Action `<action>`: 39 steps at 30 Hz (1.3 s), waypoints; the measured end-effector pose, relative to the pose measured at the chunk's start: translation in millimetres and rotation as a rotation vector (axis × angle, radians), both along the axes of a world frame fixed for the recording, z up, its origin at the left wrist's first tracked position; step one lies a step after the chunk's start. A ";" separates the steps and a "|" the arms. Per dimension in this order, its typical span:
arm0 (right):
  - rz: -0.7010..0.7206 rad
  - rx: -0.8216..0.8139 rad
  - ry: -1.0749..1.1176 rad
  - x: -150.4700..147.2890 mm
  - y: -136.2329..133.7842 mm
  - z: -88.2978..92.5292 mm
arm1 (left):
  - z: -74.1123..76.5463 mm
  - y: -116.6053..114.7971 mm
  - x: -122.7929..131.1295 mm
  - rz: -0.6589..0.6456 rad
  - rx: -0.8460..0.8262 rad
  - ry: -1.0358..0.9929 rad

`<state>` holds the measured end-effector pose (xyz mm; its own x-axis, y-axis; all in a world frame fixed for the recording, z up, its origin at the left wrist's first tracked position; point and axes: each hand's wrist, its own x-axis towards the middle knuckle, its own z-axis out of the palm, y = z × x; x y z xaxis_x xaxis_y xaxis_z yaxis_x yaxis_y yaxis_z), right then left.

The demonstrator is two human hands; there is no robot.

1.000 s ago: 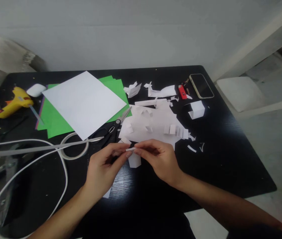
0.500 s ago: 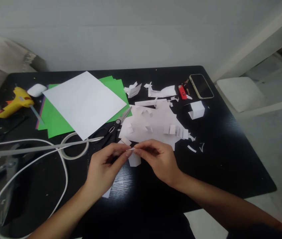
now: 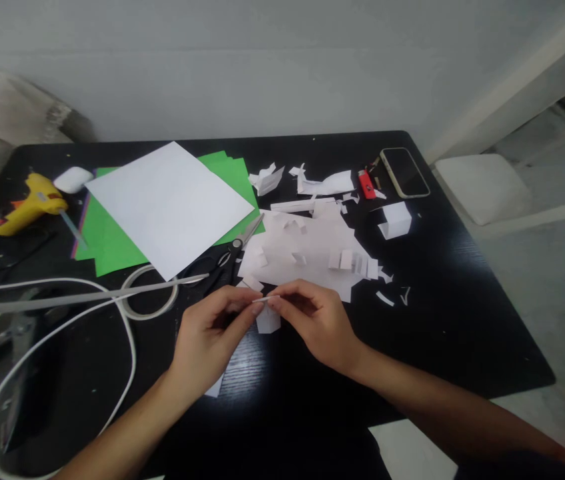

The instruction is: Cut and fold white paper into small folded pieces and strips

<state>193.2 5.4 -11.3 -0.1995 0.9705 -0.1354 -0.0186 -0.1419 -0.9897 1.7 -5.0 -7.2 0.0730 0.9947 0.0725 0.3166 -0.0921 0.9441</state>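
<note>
My left hand and my right hand meet over the near middle of the black table, both pinched on one small folded piece of white paper. Its top edge lies between my fingertips and its body hangs just below them. Right behind my hands lies a larger white cut-out sheet with several small flaps folded up. Black-handled scissors rest just left of that sheet, near my left hand.
A white sheet lies on green paper at back left, with a yellow glue gun and a white case beyond. A white cable loops at left. A phone, red lighter, small paper box and scraps sit back right.
</note>
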 end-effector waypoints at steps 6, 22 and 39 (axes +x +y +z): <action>-0.003 0.045 -0.026 -1.1 -2.1 -0.5 | 0.9 1.1 1.2 -0.014 -0.045 -0.015; -0.013 0.048 0.000 -2.7 -3.3 1.3 | 1.0 1.2 -0.3 -0.035 0.020 0.027; -0.002 0.003 0.049 -2.9 -2.3 1.2 | -4.3 0.5 -2.6 -0.059 0.052 0.034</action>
<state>190.3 3.0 -10.1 -0.2043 0.9712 -0.1229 -0.0675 -0.1393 -0.9879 -0.9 -4.5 -11.4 0.1345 0.9836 0.1206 0.3408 -0.1602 0.9264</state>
